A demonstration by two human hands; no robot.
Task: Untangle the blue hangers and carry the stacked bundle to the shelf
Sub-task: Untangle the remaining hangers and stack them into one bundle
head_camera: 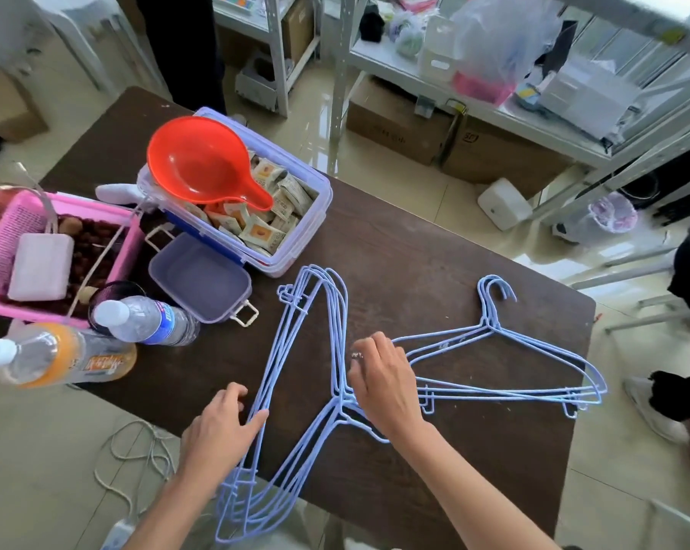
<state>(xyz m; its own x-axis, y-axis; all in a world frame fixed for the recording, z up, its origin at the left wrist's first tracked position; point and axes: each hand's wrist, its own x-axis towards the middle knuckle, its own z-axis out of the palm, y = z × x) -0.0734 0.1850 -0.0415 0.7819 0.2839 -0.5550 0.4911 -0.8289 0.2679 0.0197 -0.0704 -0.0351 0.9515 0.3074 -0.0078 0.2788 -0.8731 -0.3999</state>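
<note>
Two groups of blue wire hangers lie on the dark brown table (434,264). A tangled bundle (341,406) runs lengthwise from the lunch box toward me, its lower end overhanging the table's near edge. My left hand (222,424) presses its fingers on the bundle's long bottom bars. At the bundle's neck, my right hand (385,381) curls around the shoulder wires. A neater stack of hangers (490,325) lies flat to the right, hooks pointing away from me, touched by neither hand. The grey metal shelf (533,127) stands beyond the table at the upper right.
On the table's left sit a clear box of packets with a red scoop (200,164), a purple lid (198,277), a pink basket (2,240) and two bottles (152,319). Cardboard boxes sit under the shelf. A person's legs (676,391) stand at the right. A white cord (137,450) lies on the floor.
</note>
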